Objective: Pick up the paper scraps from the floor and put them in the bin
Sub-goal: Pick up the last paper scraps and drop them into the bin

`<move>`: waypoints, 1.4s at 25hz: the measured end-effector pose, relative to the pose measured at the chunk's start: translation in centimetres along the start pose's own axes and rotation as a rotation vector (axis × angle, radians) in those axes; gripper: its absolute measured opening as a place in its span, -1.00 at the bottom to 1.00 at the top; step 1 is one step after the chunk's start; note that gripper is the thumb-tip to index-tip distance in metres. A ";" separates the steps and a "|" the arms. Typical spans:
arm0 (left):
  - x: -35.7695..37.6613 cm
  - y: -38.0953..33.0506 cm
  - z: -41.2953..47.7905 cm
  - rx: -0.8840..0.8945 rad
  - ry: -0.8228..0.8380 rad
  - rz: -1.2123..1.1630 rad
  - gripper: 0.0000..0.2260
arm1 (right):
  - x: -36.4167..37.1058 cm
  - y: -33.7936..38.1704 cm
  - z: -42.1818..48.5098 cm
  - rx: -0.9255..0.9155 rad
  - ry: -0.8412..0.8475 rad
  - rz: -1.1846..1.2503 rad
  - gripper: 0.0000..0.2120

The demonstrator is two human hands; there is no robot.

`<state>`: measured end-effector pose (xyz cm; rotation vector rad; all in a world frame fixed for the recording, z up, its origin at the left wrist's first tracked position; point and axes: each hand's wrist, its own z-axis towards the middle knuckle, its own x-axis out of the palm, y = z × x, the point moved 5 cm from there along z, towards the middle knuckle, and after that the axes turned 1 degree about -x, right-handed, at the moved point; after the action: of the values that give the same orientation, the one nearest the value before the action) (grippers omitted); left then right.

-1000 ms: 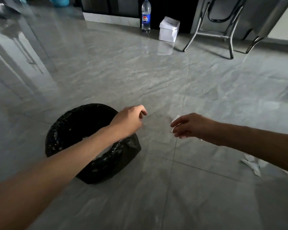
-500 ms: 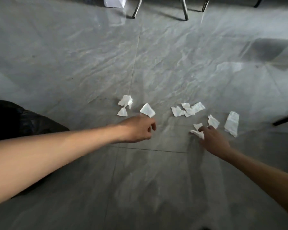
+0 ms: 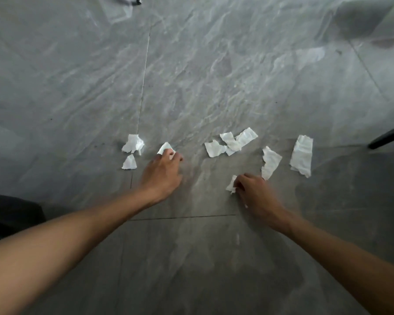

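Scraps (image 3: 232,143) just beyond both hands (image 3: 162,172)

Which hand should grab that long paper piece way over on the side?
The right hand, probably. The long scrap lies on its side of the floor, just past it. The left hand is farther off, its fingers on another scrap.

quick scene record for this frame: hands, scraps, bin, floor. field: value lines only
left hand: fingertips on a scrap, grip not confirmed
right hand: pinching a small scrap
loose scraps: crumpled piece, small triangle, overlapping cluster, torn strip, long strip
bin: dark edge at frame left, contents not visible
floor: glossy grey tile
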<state>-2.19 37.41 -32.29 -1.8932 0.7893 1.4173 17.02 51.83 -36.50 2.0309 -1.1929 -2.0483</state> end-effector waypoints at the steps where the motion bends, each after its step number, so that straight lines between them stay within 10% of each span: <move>1: 0.2 0.9 1.2 -0.056 -0.007 0.003 -0.60 | -0.3 0.1 -0.2 -0.014 -0.031 0.023 -0.93; 13: 1.8 -0.9 5.2 0.008 -0.135 -0.373 -0.87 | 1.2 0.4 0.5 -0.218 0.109 0.066 -0.88; 19: 3.3 -7.8 9.0 0.241 -0.057 -0.266 -0.84 | -4.0 -4.9 2.3 0.136 -0.279 0.155 -0.79; 23: 4.1 -7.2 8.2 0.190 -0.012 -0.310 -0.88 | -4.6 -8.9 3.3 0.370 -0.181 0.027 -0.76; 29: -2.0 -5.6 5.1 0.358 0.032 -0.308 -0.92 | -2.4 -5.8 3.4 0.247 -0.142 -0.036 -0.96; 35: -11.3 0.0 -1.0 0.165 -0.027 -0.488 -0.89 | -0.3 3.8 3.4 0.112 -0.035 0.205 -0.94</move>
<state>-4.30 37.62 -21.17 -1.7775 0.3771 1.0378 12.25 50.94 -34.72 1.8328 -1.4846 -1.9704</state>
